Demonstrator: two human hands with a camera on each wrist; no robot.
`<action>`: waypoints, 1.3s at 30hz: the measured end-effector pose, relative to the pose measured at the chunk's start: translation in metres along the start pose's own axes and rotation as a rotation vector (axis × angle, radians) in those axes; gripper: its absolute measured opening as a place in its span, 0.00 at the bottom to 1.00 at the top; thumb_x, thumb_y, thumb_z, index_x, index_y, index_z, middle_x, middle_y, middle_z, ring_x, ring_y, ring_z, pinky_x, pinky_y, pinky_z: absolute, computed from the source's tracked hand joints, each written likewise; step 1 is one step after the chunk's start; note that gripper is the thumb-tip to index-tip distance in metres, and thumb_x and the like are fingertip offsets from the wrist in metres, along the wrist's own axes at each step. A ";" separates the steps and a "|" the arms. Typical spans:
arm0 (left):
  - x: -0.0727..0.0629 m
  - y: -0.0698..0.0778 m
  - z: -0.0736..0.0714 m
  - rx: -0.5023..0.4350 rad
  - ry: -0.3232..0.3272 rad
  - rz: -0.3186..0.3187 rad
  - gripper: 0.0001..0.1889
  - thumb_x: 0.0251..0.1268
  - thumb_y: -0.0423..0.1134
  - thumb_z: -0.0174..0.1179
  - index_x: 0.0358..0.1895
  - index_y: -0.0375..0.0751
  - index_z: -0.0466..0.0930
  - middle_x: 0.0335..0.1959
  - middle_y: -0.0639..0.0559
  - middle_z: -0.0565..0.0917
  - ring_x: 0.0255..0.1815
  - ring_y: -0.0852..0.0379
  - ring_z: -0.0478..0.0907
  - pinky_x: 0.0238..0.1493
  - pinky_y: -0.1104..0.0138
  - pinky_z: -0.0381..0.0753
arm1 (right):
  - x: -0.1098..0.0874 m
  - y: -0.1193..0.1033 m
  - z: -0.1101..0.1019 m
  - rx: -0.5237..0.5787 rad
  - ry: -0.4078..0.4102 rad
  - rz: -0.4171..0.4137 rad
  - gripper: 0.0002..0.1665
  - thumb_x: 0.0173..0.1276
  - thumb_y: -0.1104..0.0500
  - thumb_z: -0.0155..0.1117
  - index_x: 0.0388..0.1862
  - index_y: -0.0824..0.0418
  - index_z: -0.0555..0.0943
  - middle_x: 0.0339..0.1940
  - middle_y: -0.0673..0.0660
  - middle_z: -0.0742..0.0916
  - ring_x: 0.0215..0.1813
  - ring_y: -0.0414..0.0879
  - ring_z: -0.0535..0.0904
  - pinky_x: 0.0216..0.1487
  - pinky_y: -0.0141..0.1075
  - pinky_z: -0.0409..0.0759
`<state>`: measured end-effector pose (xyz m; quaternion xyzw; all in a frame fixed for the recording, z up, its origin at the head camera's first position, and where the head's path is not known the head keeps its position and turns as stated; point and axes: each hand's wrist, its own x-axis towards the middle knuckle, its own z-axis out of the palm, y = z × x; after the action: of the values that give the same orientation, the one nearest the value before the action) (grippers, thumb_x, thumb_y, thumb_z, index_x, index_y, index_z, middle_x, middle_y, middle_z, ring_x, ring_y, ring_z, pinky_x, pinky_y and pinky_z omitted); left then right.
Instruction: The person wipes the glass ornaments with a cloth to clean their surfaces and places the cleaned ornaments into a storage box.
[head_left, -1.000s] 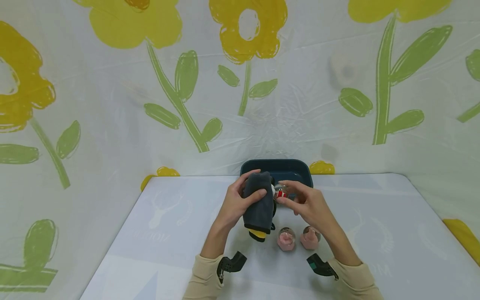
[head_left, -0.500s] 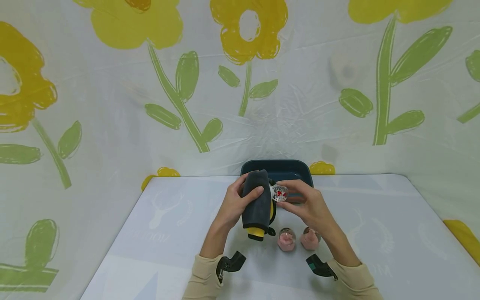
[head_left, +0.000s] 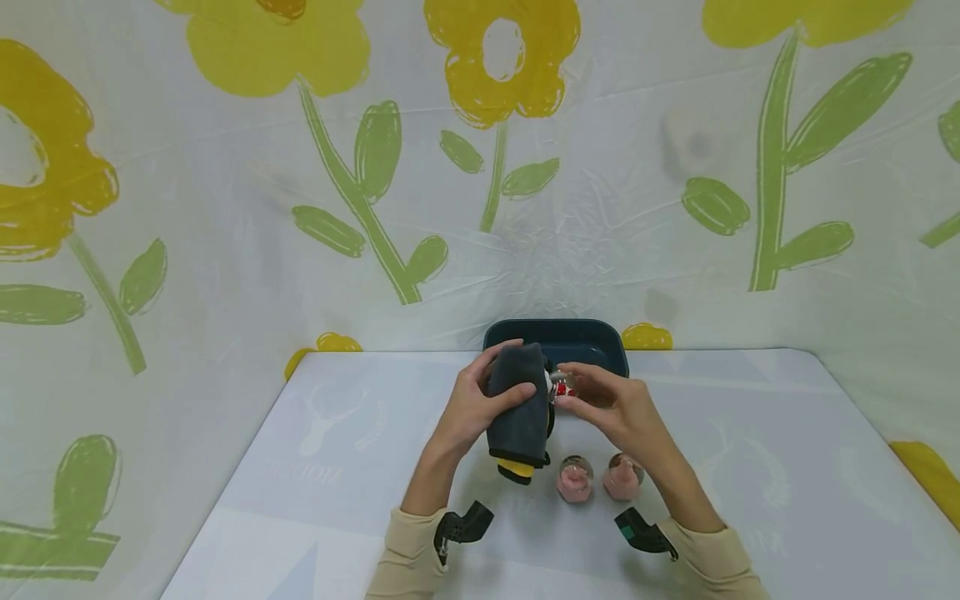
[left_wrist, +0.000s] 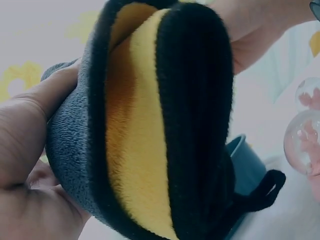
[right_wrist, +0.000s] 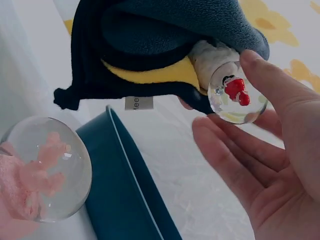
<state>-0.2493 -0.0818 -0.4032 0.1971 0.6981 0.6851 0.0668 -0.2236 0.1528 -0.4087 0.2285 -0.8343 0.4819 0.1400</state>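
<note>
A small snow globe [right_wrist: 236,95] with a red figure inside and a white base pokes sideways out of a folded grey-and-yellow cleaning cloth [head_left: 517,408]. My left hand [head_left: 476,404] grips this cloth, thumb across its grey side, with the base partly wrapped in it. From the right, my right hand [head_left: 611,404] holds the clear ball between thumb and fingers. In the left wrist view the cloth [left_wrist: 142,130] shows its yellow inside and black edging, and hides the globe.
Two snow globes with pink bases, a left one [head_left: 574,481] and a right one [head_left: 622,477], stand on the white table [head_left: 337,500] in front of the hands. Behind the hands sits a dark blue tray [head_left: 555,327], against a flower-printed backdrop.
The right fingers spread around the ball half a second ago, showing more of it, and now cover it again. The cloth tilted slightly and came back. Both pink globes stay put.
</note>
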 end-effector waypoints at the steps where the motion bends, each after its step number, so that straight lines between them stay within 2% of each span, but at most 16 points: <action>1: 0.000 0.000 0.000 0.007 -0.004 0.002 0.35 0.58 0.49 0.70 0.70 0.60 0.68 0.56 0.46 0.81 0.50 0.51 0.81 0.49 0.58 0.83 | 0.000 0.000 0.000 0.005 -0.008 0.022 0.23 0.63 0.55 0.71 0.58 0.51 0.81 0.39 0.51 0.90 0.36 0.37 0.86 0.40 0.27 0.84; 4: -0.001 0.000 0.000 0.041 -0.017 0.015 0.35 0.57 0.49 0.71 0.69 0.62 0.68 0.56 0.48 0.82 0.50 0.52 0.81 0.49 0.58 0.83 | 0.000 0.000 0.000 0.026 -0.037 0.098 0.18 0.69 0.51 0.65 0.55 0.54 0.82 0.31 0.50 0.90 0.29 0.36 0.86 0.36 0.29 0.84; 8: -0.001 -0.001 0.002 0.081 -0.037 0.038 0.35 0.57 0.49 0.71 0.69 0.61 0.68 0.56 0.48 0.81 0.50 0.51 0.81 0.49 0.58 0.84 | 0.001 -0.001 0.000 0.056 -0.068 0.178 0.18 0.74 0.48 0.58 0.51 0.59 0.83 0.25 0.51 0.88 0.24 0.40 0.85 0.32 0.32 0.85; 12: -0.001 -0.002 0.003 0.097 -0.045 0.046 0.34 0.57 0.48 0.71 0.69 0.62 0.69 0.56 0.49 0.81 0.50 0.52 0.81 0.49 0.57 0.84 | 0.001 -0.002 -0.001 0.073 -0.086 0.202 0.19 0.75 0.48 0.56 0.50 0.61 0.83 0.24 0.52 0.88 0.23 0.41 0.85 0.30 0.33 0.85; 17: -0.001 -0.001 0.003 0.086 -0.032 0.052 0.33 0.58 0.46 0.71 0.68 0.63 0.69 0.55 0.48 0.81 0.49 0.52 0.81 0.49 0.58 0.84 | 0.001 -0.002 -0.002 0.091 -0.090 0.193 0.19 0.73 0.48 0.59 0.53 0.59 0.82 0.29 0.53 0.89 0.27 0.42 0.86 0.34 0.32 0.85; 24: -0.001 0.000 0.003 0.071 -0.004 0.040 0.32 0.58 0.47 0.71 0.66 0.67 0.71 0.55 0.48 0.82 0.50 0.52 0.81 0.49 0.58 0.83 | 0.000 0.001 -0.001 0.041 -0.067 0.093 0.22 0.68 0.51 0.66 0.59 0.51 0.79 0.38 0.53 0.89 0.36 0.40 0.86 0.41 0.28 0.84; 27: 0.000 0.000 0.003 0.065 0.006 0.029 0.31 0.59 0.47 0.70 0.66 0.67 0.71 0.55 0.48 0.81 0.50 0.51 0.81 0.49 0.58 0.83 | 0.001 0.001 0.000 0.040 -0.060 0.014 0.25 0.65 0.56 0.70 0.61 0.52 0.77 0.46 0.53 0.88 0.39 0.39 0.86 0.43 0.28 0.84; 31: 0.001 0.000 0.002 0.023 0.008 0.007 0.29 0.62 0.45 0.68 0.66 0.66 0.70 0.54 0.46 0.81 0.49 0.51 0.82 0.48 0.57 0.85 | 0.001 0.000 0.001 0.093 -0.066 -0.079 0.30 0.60 0.63 0.73 0.61 0.54 0.76 0.52 0.54 0.85 0.42 0.42 0.87 0.45 0.30 0.85; 36: 0.002 -0.001 0.001 -0.050 0.003 -0.020 0.27 0.64 0.43 0.66 0.66 0.63 0.71 0.56 0.44 0.81 0.49 0.51 0.83 0.48 0.58 0.85 | 0.002 -0.002 0.001 0.126 -0.055 -0.155 0.31 0.57 0.67 0.74 0.59 0.55 0.76 0.55 0.54 0.82 0.49 0.48 0.86 0.46 0.33 0.85; 39: 0.002 -0.001 0.001 -0.064 0.005 -0.029 0.27 0.64 0.43 0.66 0.66 0.62 0.71 0.56 0.44 0.81 0.49 0.51 0.83 0.49 0.58 0.85 | 0.002 -0.002 0.002 0.122 -0.049 -0.172 0.31 0.56 0.68 0.74 0.59 0.56 0.77 0.55 0.54 0.82 0.49 0.50 0.85 0.46 0.34 0.85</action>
<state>-0.2505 -0.0800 -0.4040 0.1828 0.6789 0.7064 0.0812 -0.2249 0.1502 -0.4072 0.3190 -0.7838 0.5124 0.1461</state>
